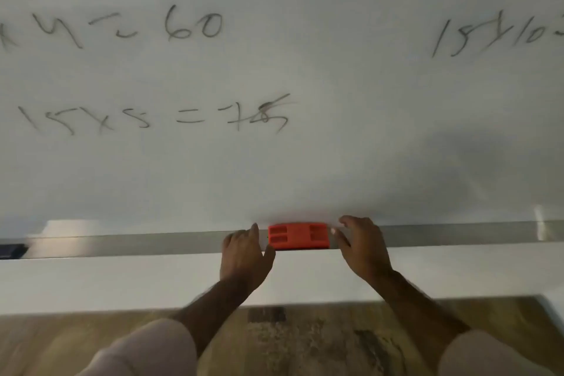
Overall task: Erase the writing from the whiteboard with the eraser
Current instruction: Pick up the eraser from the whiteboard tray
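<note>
A red eraser (pixel 298 236) lies on the metal tray (pixel 137 243) along the bottom edge of the whiteboard (pixel 335 101). My left hand (pixel 245 253) is at the eraser's left end, fingers spread, its thumb by the eraser's lower left corner. My right hand (pixel 361 243) is at the right end, fingertips touching or nearly touching it. Neither hand has lifted it. Black handwritten sums cover the board: "15x5=75" (pixel 152 119) at lower left, "=60" (pixel 158 26) above it, more digits (pixel 494 36) at upper right.
A dark object (pixel 12 250) sits at the tray's far left end. Below the board is a white wall strip (pixel 122 284), then wooden flooring (pixel 305 342). My pale sleeves show at the bottom corners.
</note>
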### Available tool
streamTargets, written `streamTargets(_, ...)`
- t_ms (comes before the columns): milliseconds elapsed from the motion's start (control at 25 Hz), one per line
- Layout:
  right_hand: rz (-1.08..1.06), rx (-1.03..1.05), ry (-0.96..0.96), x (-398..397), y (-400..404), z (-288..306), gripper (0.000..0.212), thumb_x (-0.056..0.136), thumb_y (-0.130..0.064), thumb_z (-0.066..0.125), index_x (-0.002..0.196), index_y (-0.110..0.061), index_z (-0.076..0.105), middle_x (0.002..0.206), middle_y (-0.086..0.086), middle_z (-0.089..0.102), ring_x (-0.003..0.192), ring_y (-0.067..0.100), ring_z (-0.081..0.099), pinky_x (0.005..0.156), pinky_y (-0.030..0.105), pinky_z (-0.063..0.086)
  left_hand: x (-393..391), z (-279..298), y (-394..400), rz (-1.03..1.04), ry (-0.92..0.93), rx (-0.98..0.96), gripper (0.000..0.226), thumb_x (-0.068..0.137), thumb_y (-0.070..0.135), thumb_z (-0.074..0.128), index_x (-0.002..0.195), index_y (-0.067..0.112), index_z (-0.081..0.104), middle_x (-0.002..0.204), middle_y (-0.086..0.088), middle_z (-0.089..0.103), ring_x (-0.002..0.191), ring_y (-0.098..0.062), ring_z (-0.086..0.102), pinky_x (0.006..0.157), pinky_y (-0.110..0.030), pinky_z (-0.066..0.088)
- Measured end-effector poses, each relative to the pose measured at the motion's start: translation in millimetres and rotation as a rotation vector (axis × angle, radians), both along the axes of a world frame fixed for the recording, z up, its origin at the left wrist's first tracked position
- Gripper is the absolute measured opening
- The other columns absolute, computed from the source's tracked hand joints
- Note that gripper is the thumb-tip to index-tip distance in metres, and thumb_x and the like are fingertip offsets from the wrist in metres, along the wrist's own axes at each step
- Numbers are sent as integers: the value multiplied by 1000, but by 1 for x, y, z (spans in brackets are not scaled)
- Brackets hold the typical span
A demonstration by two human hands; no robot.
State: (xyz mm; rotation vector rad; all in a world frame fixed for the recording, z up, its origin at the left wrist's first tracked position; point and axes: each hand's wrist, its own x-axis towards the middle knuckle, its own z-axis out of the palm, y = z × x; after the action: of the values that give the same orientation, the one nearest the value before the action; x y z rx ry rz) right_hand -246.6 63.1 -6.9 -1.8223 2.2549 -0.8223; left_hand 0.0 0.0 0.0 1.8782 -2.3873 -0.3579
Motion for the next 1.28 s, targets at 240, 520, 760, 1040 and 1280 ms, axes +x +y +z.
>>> streamTargets(240, -40, 173, -158, 26, -3, -20, 18, 94, -30, 62, 101, -14, 66, 81, 7, 67, 84, 32, 63, 75, 35, 46, -32, -7, 7, 60, 215, 223, 34, 100, 26, 45, 132, 16, 51, 122, -6, 69, 117, -30, 62, 101, -37, 43)
streamTargets(520, -22, -74, -453, 44, 5, -6, 34, 87, -25, 74, 121, -25, 66, 97, -20, 68, 91, -8, 64, 75, 11, 48, -21, 9, 6, 189, 549, 183, 31, 86, 26, 64, 117, 24, 59, 102, 4, 74, 97, -26, 69, 86, -38, 56)
streamTargets(760, 54, -188, -400, 60, 5, 30, 59, 84, -22, 78, 137, -12, 55, 128, 2, 65, 114, 18, 61, 95, 35, 54, 3, 31, 5, 196, 786, 94, 79, 77, 13, 85, 148, 19, 51, 124, 4, 57, 99, -7, 63, 79, -11, 51)
streamTargets(1040, 120, -370, -247, 73, -17, 94, 73, 77, -13, 84, 142, -15, 50, 119, 10, 59, 111, 26, 59, 94, 37, 52, 21, 92, -10, 40, 855, -194, 72, 72, 2, 86, 129, 36, 59, 113, 17, 49, 97, 2, 60, 83, -8, 50)
streamTargets(1280, 136, -557, -9, 80, -36, 151, 69, 76, -28, 84, 138, -18, 56, 107, 8, 58, 97, 23, 59, 84, 37, 55, 45, 152, -28, -83, 827, -385, 62, 73, 14, 90, 129, 27, 66, 118, 23, 46, 103, 6, 56, 79, 0, 43)
